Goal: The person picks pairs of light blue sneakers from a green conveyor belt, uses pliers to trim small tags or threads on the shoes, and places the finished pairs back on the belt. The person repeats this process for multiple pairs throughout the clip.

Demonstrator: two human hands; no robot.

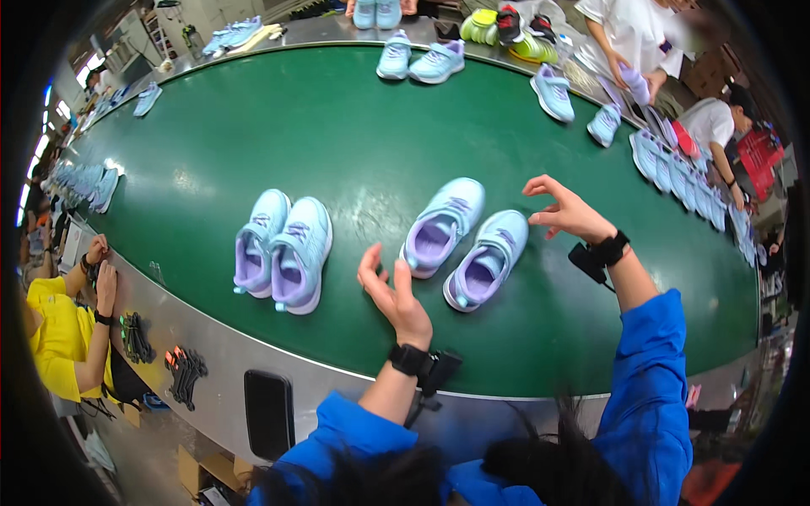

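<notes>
Two light-blue sneakers with lilac linings stand side by side on the green belt, between my hands. My left hand [395, 295] is open beside the heel of the left sneaker [445, 226], fingers apart and holding nothing. Near the toe of the right sneaker [489, 260], my right hand [567, 209] hovers with its fingers spread and curved, also without a hold on anything. Another pair of the same kind rests to the left: one sneaker [261, 242] and its mate [302, 255] touch along their sides.
A black phone [268, 413] and dark bundled straps [184, 375] lie on the metal ledge [219, 337]. A person in yellow [72, 337] sits at left. More sneakers [436, 62] are on the belt's far side, others in a row [675, 177] at right near two people.
</notes>
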